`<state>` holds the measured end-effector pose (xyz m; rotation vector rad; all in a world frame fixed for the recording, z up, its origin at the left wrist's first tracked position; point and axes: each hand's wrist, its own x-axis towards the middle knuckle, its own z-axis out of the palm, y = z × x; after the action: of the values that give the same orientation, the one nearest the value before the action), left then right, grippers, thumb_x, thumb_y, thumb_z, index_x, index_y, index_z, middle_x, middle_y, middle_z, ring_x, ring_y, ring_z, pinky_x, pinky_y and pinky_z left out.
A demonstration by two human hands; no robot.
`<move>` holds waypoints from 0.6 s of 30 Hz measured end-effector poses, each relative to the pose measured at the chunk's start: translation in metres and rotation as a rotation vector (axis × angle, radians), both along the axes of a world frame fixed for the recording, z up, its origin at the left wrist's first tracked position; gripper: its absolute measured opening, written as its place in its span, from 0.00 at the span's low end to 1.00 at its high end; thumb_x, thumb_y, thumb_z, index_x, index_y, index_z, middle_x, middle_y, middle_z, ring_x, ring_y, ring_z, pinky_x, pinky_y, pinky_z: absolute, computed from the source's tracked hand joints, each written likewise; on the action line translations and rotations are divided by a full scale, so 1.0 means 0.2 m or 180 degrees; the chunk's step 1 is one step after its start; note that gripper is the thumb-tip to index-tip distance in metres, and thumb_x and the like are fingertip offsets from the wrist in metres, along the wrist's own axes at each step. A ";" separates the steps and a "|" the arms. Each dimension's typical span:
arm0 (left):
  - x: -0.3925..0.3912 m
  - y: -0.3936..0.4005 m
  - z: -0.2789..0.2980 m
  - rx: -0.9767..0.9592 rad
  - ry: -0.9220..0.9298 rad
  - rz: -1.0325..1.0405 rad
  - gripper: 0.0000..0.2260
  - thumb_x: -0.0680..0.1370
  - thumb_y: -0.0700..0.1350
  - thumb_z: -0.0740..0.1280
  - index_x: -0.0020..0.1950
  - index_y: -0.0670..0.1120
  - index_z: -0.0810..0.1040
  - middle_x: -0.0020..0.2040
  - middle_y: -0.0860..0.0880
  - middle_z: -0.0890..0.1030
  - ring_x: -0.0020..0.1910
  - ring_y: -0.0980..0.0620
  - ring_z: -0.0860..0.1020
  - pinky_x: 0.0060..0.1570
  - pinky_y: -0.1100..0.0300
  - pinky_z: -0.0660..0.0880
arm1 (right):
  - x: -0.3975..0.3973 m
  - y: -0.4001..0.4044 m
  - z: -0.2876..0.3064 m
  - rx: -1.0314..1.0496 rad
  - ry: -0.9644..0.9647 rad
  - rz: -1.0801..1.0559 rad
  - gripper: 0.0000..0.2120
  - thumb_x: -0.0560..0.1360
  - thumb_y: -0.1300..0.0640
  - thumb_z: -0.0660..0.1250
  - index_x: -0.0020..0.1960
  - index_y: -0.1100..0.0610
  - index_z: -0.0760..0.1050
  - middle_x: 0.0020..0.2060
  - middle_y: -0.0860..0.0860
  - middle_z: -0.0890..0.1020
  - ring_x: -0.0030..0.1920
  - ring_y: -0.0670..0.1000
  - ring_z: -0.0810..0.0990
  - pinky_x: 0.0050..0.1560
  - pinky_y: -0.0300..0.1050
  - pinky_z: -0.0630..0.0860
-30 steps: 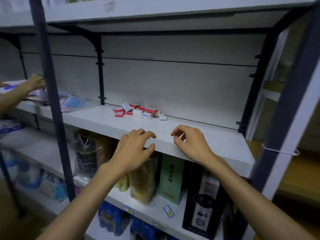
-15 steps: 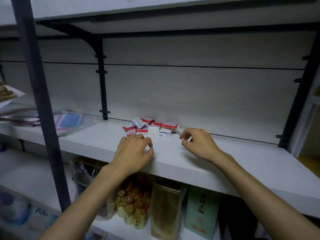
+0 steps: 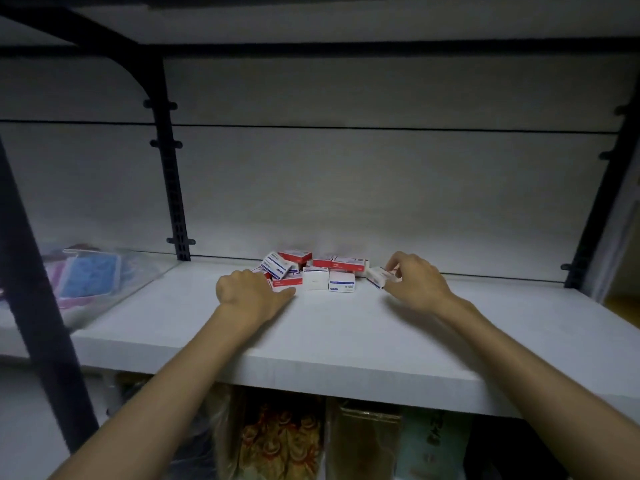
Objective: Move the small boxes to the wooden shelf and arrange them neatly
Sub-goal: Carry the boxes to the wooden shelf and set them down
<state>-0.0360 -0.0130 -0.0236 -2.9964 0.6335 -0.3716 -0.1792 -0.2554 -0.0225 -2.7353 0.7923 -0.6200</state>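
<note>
Several small red-and-white and blue-and-white boxes [image 3: 313,271] lie in a loose pile at the back of a white shelf board [image 3: 311,327], against the back panel. My left hand [image 3: 251,292] rests at the left end of the pile, fingers curled over the nearest red box [image 3: 286,280], with the thumb lying along the board. My right hand [image 3: 414,280] pinches a small white box [image 3: 378,276] at the right end of the pile. Whether the left fingers actually grip a box is hidden.
A clear plastic bag with blue and pink packets [image 3: 88,275] lies on the shelf to the left. Black uprights [image 3: 173,188] stand at the back left and a thick post [image 3: 38,289] at the near left. Bagged goods [image 3: 280,441] fill the shelf below.
The view has moved closer to the shelf. Both hands reached forward from the board's front edge to the pile; my right hand took hold of the rightmost white box.
</note>
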 end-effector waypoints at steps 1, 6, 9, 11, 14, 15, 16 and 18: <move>0.03 -0.01 0.00 0.0042 0.0024 -0.0053 0.30 0.77 0.72 0.53 0.57 0.48 0.77 0.55 0.48 0.80 0.55 0.48 0.78 0.46 0.56 0.68 | 0.02 0.00 0.00 0.0021 0.0003 -0.0108 0.17 0.73 0.49 0.69 0.59 0.52 0.74 0.56 0.54 0.79 0.56 0.58 0.78 0.50 0.48 0.74; 0.12 0.07 0.03 -0.0210 0.0458 -0.0275 0.19 0.76 0.63 0.62 0.57 0.50 0.76 0.50 0.50 0.77 0.53 0.48 0.76 0.46 0.57 0.67 | 0.08 -0.03 -0.06 0.0333 0.0152 -0.0502 0.25 0.72 0.45 0.69 0.65 0.54 0.71 0.57 0.55 0.80 0.58 0.58 0.77 0.51 0.49 0.74; 0.12 0.20 0.06 -0.0450 0.0904 -0.0562 0.19 0.71 0.64 0.69 0.53 0.52 0.75 0.48 0.52 0.77 0.48 0.51 0.75 0.43 0.58 0.69 | 0.12 -0.02 -0.10 0.0306 0.0151 -0.0572 0.28 0.70 0.38 0.71 0.62 0.54 0.73 0.56 0.55 0.80 0.56 0.59 0.78 0.48 0.49 0.74; 0.11 0.26 0.04 -0.0678 0.1186 -0.0797 0.18 0.70 0.62 0.73 0.54 0.55 0.77 0.52 0.54 0.79 0.48 0.53 0.76 0.42 0.59 0.72 | 0.15 -0.02 -0.12 0.0164 0.0208 -0.0612 0.27 0.71 0.36 0.70 0.60 0.54 0.75 0.55 0.55 0.80 0.55 0.58 0.78 0.47 0.48 0.74; 0.09 0.30 -0.02 -0.1214 0.1405 -0.1037 0.17 0.71 0.59 0.75 0.56 0.57 0.75 0.54 0.56 0.80 0.50 0.53 0.78 0.51 0.55 0.78 | 0.19 -0.01 -0.13 0.0003 0.0358 -0.0766 0.27 0.74 0.36 0.67 0.62 0.56 0.74 0.58 0.56 0.77 0.60 0.59 0.75 0.51 0.50 0.73; 0.08 0.31 -0.04 -0.1355 0.1421 -0.1088 0.17 0.73 0.57 0.74 0.57 0.57 0.74 0.54 0.57 0.80 0.51 0.53 0.79 0.52 0.55 0.78 | 0.20 0.00 -0.14 0.0004 0.0347 -0.0824 0.26 0.74 0.37 0.67 0.62 0.56 0.74 0.59 0.57 0.76 0.61 0.59 0.75 0.53 0.50 0.73; 0.07 0.31 -0.05 -0.1508 0.1413 -0.1134 0.16 0.74 0.55 0.74 0.58 0.57 0.73 0.54 0.57 0.79 0.51 0.53 0.78 0.51 0.57 0.77 | 0.20 0.00 -0.14 0.0048 0.0291 -0.0863 0.26 0.74 0.38 0.68 0.62 0.56 0.74 0.59 0.57 0.76 0.60 0.60 0.75 0.53 0.51 0.74; 0.06 0.32 -0.07 -0.1883 0.1393 -0.1216 0.15 0.76 0.50 0.73 0.59 0.57 0.72 0.53 0.58 0.79 0.50 0.54 0.78 0.48 0.61 0.73 | 0.19 0.00 -0.13 0.0284 0.0128 -0.0850 0.24 0.72 0.42 0.72 0.62 0.54 0.75 0.58 0.57 0.76 0.58 0.60 0.77 0.51 0.49 0.74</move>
<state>-0.0244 0.0503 -0.0385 -3.5373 1.3583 0.1280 -0.1406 -0.2558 -0.0488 -2.5899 1.1779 -0.5657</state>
